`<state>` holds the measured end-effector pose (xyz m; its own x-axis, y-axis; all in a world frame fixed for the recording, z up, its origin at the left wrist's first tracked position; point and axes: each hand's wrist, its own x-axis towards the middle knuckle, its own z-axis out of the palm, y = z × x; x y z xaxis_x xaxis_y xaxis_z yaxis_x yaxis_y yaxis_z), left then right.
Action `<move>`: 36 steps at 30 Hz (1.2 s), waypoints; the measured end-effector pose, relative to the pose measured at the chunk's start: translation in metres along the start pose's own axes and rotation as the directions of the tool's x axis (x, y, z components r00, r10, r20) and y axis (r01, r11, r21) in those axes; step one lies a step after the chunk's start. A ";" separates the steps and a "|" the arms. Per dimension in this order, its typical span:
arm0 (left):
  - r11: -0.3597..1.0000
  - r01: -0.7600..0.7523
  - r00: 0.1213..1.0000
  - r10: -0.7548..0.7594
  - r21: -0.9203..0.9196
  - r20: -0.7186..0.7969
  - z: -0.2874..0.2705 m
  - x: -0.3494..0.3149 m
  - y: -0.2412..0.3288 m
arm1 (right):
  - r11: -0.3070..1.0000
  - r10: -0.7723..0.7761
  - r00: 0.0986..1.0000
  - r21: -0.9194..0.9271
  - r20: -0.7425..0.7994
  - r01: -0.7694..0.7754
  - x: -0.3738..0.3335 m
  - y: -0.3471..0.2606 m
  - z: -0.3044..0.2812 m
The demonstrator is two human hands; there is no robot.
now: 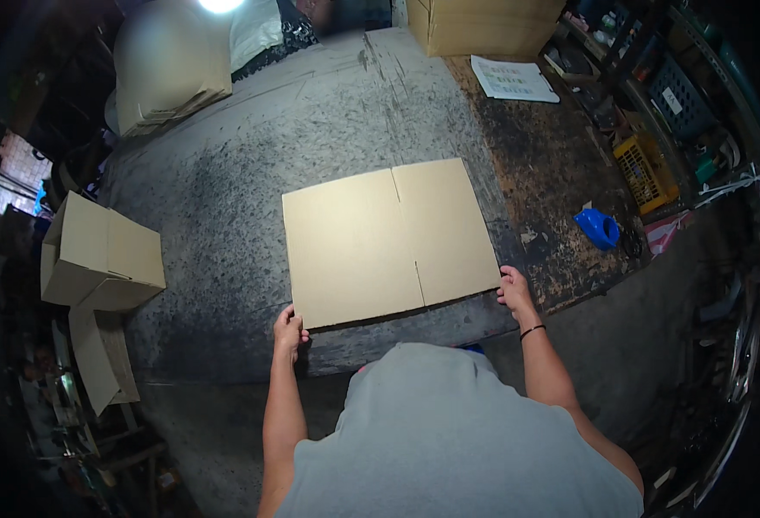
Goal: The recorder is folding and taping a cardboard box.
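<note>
A flattened cardboard box (390, 242) is lying on the worn grey worktable (250, 173), close to the table's near edge, with its slots and fold lines facing up. The person is standing at that edge in a grey shirt, and both hands are gripping the near edge of the sheet. The left hand (288, 330) is closing on the near left corner, fingers curling over the top and thumb beside it. The right hand (513, 289), with a dark band at the wrist, is pinching the near right corner in the same way. The two hands are sitting well apart, one at each corner, with the whole width of the cardboard between them.

At the left edge of the table an assembled cardboard box (99, 250) is standing, tipped a little and partly overhanging; what is inside cannot be told, since its flaps are hiding the interior. More loose cardboard (95, 358) is hanging just below it. At the far left a stack of flat cardboard sheets (177, 86) is lying, blurred by the glare of a lamp. At the far edge a large closed carton (483, 26) is standing, and a printed paper sheet (514, 79) is lying just beside it. To the right a blue tape dispenser (597, 228) is resting on the darker, stained part of the table. Beyond the table a yellow plastic crate (646, 173) and a dark basket (678, 95) are sitting among clutter; their contents are too small to make out
</note>
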<state>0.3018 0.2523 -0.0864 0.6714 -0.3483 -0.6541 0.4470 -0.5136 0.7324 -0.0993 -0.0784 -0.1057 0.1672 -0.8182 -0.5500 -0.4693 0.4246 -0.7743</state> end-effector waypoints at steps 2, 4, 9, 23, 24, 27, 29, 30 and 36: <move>0.998 -0.031 0.998 0.033 -0.046 0.053 -0.005 0.004 0.001 | 0.998 -0.017 0.999 0.053 0.032 0.016 0.003 0.000 -0.007; 0.980 -0.125 0.991 0.131 -0.152 0.028 -0.017 0.008 0.005 | 0.998 -0.029 0.999 0.065 0.019 0.027 -0.002 -0.017 -0.008; 0.834 -0.379 0.922 0.379 -0.400 -0.083 -0.016 -0.027 0.079 | 0.732 -0.657 0.752 -0.198 0.049 0.652 -0.032 -0.087 -0.026; 0.437 -0.717 0.149 0.857 0.543 -0.493 -0.058 -0.053 0.209 | 0.143 -0.939 0.238 -0.347 0.248 0.927 -0.125 -0.287 0.000; 0.323 -0.549 -0.075 0.900 0.771 -0.430 -0.029 -0.069 0.217 | 0.130 -0.942 0.222 -0.340 0.250 0.931 -0.123 -0.291 0.006; 0.065 -0.579 -0.017 0.996 0.813 -0.092 0.002 -0.084 0.225 | 0.218 -0.862 0.330 -0.305 0.386 0.927 -0.130 -0.308 0.023; -0.045 -0.592 0.030 0.997 0.805 0.078 0.023 -0.093 0.227 | 0.238 -0.825 0.344 -0.276 0.449 0.931 -0.130 -0.319 0.023; -0.058 -0.610 0.043 0.993 0.790 0.106 0.031 -0.089 0.227 | 0.278 -0.779 0.378 -0.264 0.501 0.924 -0.129 -0.324 0.022; -0.092 -0.670 -0.098 0.995 0.737 0.035 0.028 -0.073 0.218 | 0.341 -0.386 0.557 -0.448 0.735 0.827 -0.104 -0.372 0.038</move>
<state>0.3336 0.1441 0.1154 0.3583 -0.5045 0.7856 -0.9263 -0.2974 0.2315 0.0913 -0.1369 0.2275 0.9117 -0.3350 -0.2380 -0.4101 -0.7050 -0.5786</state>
